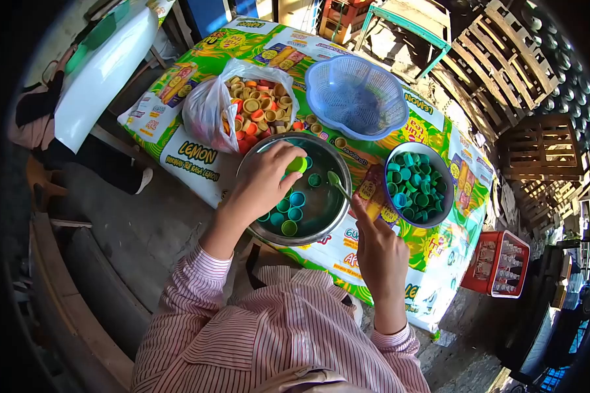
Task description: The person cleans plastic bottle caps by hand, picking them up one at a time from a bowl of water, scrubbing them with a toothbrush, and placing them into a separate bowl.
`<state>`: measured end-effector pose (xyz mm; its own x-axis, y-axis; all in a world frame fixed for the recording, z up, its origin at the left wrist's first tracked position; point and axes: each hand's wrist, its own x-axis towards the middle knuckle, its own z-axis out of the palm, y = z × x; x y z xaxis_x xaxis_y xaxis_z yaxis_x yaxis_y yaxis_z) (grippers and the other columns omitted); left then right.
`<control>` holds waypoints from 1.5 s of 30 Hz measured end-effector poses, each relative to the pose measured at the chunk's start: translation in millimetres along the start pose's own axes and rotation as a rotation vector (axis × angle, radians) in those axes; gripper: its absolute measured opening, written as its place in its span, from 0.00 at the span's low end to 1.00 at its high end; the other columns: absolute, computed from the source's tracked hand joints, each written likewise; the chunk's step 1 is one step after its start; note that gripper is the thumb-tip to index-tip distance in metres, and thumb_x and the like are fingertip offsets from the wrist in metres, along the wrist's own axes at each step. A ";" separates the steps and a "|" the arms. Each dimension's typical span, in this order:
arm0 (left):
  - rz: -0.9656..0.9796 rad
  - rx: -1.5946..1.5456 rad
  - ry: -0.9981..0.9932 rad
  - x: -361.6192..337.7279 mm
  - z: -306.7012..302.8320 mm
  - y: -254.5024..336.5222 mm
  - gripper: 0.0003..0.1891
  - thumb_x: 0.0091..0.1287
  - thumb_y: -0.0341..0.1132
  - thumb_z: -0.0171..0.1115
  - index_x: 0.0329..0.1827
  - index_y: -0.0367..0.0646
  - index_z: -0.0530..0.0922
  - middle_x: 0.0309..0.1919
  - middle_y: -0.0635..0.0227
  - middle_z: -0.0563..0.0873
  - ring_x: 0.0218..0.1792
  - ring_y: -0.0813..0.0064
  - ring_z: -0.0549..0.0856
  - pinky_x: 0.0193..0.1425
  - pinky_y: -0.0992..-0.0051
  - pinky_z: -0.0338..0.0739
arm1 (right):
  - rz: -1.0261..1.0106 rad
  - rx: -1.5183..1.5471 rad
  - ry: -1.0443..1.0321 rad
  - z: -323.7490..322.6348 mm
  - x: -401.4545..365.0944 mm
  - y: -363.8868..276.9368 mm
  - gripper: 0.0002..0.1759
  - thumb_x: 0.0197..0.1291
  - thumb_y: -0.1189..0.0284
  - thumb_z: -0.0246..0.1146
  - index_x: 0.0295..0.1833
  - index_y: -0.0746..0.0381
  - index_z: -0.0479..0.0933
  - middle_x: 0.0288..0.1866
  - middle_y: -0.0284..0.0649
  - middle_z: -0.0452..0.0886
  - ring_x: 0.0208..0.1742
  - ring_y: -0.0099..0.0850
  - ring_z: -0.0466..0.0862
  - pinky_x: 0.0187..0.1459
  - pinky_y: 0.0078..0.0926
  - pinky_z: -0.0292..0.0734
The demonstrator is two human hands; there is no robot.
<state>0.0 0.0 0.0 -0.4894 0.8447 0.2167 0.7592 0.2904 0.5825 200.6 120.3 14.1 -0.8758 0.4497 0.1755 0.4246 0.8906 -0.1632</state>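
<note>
The left hand (263, 183) grip pinches a green cap (297, 164) above the metal bowl (308, 241). The right hand (380, 252) grip pinches a thin tool (339, 184) at its right rim. Small bowl (426, 224), right: nearly full. Metal bowl: some caps left. Bag (206, 114), behind: full.

In the middle of the frame the left hand (263, 185) pinches a green cap (297, 164) over a metal bowl (326, 208) of water and floating caps, while the right hand (380, 254), just below and right of it, grips a thin stick (341, 187) over the bowl's edge. On the table (196, 157), a bag of orange caps (259, 106) and a blue basket (356, 97) sit higher in the frame, and a smaller bowl (419, 224) of green caps sits at right.
</note>
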 end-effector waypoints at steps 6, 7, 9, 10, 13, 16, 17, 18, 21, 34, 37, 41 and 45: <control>0.097 0.318 -0.035 -0.8 28.0 -36.0 0.15 0.59 0.36 0.62 0.49 0.44 0.75 0.45 0.65 0.78 0.37 0.67 0.80 0.46 0.67 0.71 | -0.083 -0.032 0.045 55.3 4.2 12.6 0.31 0.52 0.76 0.57 0.63 0.43 0.69 0.20 0.35 0.71 0.13 0.31 0.74 0.13 0.29 0.68; -0.026 0.360 -0.251 -5.8 39.2 -50.2 0.16 0.60 0.41 0.61 0.48 0.46 0.75 0.44 0.67 0.79 0.43 0.63 0.79 0.53 0.62 0.67 | -0.072 -0.025 0.035 51.8 -5.8 10.5 0.31 0.52 0.76 0.57 0.63 0.43 0.69 0.20 0.35 0.71 0.13 0.31 0.74 0.13 0.29 0.68; 0.036 0.247 -0.010 3.8 19.4 -25.9 0.15 0.60 0.36 0.61 0.48 0.45 0.75 0.42 0.65 0.79 0.39 0.65 0.80 0.49 0.65 0.70 | -0.084 -0.072 -0.010 31.8 0.7 11.8 0.31 0.51 0.77 0.56 0.63 0.44 0.69 0.20 0.36 0.70 0.14 0.31 0.75 0.14 0.30 0.68; 0.024 0.094 0.020 9.2 3.3 -10.1 0.15 0.59 0.35 0.61 0.49 0.44 0.75 0.42 0.65 0.79 0.38 0.66 0.80 0.46 0.67 0.71 | -0.032 -0.042 0.006 15.8 3.6 11.4 0.31 0.50 0.77 0.57 0.63 0.45 0.69 0.21 0.35 0.70 0.14 0.31 0.75 0.14 0.30 0.68; 0.080 -0.168 0.068 11.6 -22.4 12.6 0.15 0.59 0.30 0.62 0.49 0.42 0.74 0.42 0.64 0.77 0.34 0.71 0.78 0.37 0.74 0.74 | 0.039 0.166 0.170 -21.3 2.2 1.7 0.30 0.53 0.75 0.58 0.64 0.46 0.68 0.21 0.34 0.69 0.14 0.29 0.73 0.15 0.29 0.68; 0.015 -0.155 -0.095 5.8 -0.8 1.1 0.15 0.60 0.31 0.61 0.50 0.43 0.74 0.40 0.64 0.78 0.32 0.73 0.79 0.37 0.75 0.74 | -0.021 0.090 0.103 22.2 2.2 6.1 0.29 0.54 0.74 0.58 0.64 0.45 0.68 0.21 0.34 0.69 0.14 0.29 0.73 0.15 0.28 0.68; 0.155 0.411 -0.081 -3.9 27.6 -30.5 0.14 0.60 0.31 0.60 0.50 0.45 0.75 0.40 0.65 0.78 0.31 0.75 0.79 0.37 0.79 0.73 | -0.085 -0.105 -0.041 53.4 -8.5 20.2 0.30 0.54 0.74 0.59 0.64 0.43 0.68 0.20 0.34 0.68 0.14 0.28 0.73 0.15 0.28 0.68; 0.114 0.213 -0.055 -10.7 28.0 -28.5 0.14 0.62 0.31 0.59 0.51 0.45 0.74 0.41 0.66 0.78 0.32 0.76 0.79 0.37 0.79 0.73 | -0.055 -0.059 -0.042 44.7 -16.3 16.0 0.30 0.54 0.74 0.59 0.64 0.42 0.68 0.20 0.34 0.69 0.14 0.29 0.74 0.15 0.29 0.68; -0.175 -0.746 -0.098 -0.8 0.3 -5.4 0.15 0.67 0.36 0.55 0.54 0.39 0.72 0.42 0.67 0.79 0.33 0.78 0.79 0.38 0.79 0.73 | 0.050 0.225 0.013 13.6 -3.3 15.1 0.27 0.58 0.75 0.57 0.64 0.47 0.68 0.20 0.36 0.74 0.15 0.33 0.76 0.18 0.31 0.70; -0.110 -1.671 -0.577 43.0 39.5 35.6 0.19 0.72 0.37 0.44 0.63 0.42 0.60 0.58 0.53 0.72 0.57 0.58 0.76 0.60 0.66 0.73 | 0.189 0.903 -0.123 77.7 -48.9 -6.4 0.24 0.59 0.81 0.53 0.63 0.64 0.67 0.18 0.46 0.75 0.19 0.33 0.78 0.26 0.28 0.71; -0.118 -1.292 -0.736 81.8 86.8 39.7 0.17 0.72 0.36 0.44 0.61 0.43 0.64 0.63 0.60 0.69 0.53 0.70 0.78 0.53 0.73 0.75 | 0.373 0.964 -0.301 71.6 -49.0 -9.2 0.23 0.58 0.80 0.55 0.61 0.65 0.68 0.38 0.62 0.78 0.41 0.54 0.80 0.43 0.41 0.75; -0.222 -0.994 -0.688 126.8 123.1 55.2 0.24 0.72 0.34 0.43 0.70 0.46 0.54 0.65 0.60 0.66 0.53 0.75 0.75 0.49 0.77 0.74 | 0.332 0.941 -0.197 73.9 -46.0 -7.8 0.21 0.58 0.79 0.55 0.60 0.64 0.69 0.25 0.58 0.78 0.29 0.51 0.81 0.32 0.39 0.74; -0.223 -0.932 -0.480 122.6 104.7 31.2 0.27 0.71 0.36 0.47 0.71 0.47 0.52 0.65 0.60 0.66 0.54 0.74 0.74 0.50 0.76 0.73 | 0.276 0.889 -0.081 76.1 -48.5 -3.4 0.23 0.58 0.81 0.54 0.61 0.63 0.69 0.19 0.48 0.77 0.19 0.35 0.79 0.26 0.27 0.71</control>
<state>8.6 159.7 -37.3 -0.2027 0.9624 -0.1806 -0.0525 0.1735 0.9834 224.1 90.2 -67.7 -0.7976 0.6016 -0.0433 0.3179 0.3583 -0.8778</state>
